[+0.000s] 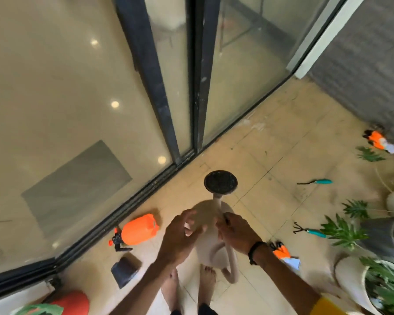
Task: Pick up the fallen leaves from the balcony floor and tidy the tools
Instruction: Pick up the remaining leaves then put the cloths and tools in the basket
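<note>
Both hands (214, 235) around watering can (210, 235)

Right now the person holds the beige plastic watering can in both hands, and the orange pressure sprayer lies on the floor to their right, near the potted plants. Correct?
Not quite. The head view shows the orange pressure sprayer lying on the floor to their left, by the sliding glass door track. The rest holds: left hand and right hand are on the beige plastic watering can.

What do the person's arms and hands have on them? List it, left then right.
Left hand: bare, with no ring, watch or glove visible; the forearm is unsleeved as far as the frame shows. Right hand: bare too, with a black band round the wrist and a yellow sleeve edge further up the arm.
</note>
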The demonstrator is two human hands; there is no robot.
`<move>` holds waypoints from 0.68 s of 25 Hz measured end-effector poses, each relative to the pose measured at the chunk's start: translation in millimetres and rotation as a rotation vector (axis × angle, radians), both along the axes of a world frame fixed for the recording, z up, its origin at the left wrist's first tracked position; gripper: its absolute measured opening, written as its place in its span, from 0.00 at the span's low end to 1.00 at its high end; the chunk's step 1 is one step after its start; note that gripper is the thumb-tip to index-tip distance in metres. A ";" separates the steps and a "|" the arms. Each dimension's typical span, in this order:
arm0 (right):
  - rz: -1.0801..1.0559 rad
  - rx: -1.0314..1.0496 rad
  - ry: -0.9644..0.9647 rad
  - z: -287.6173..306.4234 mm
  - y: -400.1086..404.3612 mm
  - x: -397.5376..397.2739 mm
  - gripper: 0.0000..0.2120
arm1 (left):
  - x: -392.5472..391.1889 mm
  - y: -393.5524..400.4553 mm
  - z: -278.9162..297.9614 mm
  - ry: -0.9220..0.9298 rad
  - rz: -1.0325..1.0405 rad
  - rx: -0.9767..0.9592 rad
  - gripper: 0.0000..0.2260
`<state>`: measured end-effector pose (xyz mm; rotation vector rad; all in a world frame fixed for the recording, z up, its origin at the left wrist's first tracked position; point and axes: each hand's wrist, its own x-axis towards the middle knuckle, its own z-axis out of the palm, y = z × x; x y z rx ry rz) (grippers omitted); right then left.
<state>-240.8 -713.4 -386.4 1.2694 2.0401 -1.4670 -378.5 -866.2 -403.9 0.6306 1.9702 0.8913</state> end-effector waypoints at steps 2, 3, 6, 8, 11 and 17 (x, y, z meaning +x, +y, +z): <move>-0.048 -0.028 0.014 31.2 0.1 12.4 0.17 | 14.6 29.0 37.2 -0.025 0.043 0.076 0.25; -0.072 -0.034 0.033 45.3 0.6 20.1 0.19 | 22.2 43.6 55.7 -0.021 0.038 0.103 0.22; -0.152 0.010 0.072 88.6 13.5 49.0 0.22 | 47.1 84.8 112.1 0.024 0.006 0.202 0.09; -0.218 0.034 0.075 113.2 28.7 65.4 0.17 | 59.0 108.3 138.0 0.052 -0.026 0.221 0.05; -0.325 0.028 0.080 143.9 56.0 84.8 0.15 | 73.2 144.8 161.8 0.072 -0.091 0.225 0.06; -0.454 -0.038 0.097 185.1 122.5 123.2 0.08 | 81.8 248.8 184.9 0.058 -0.151 0.239 0.09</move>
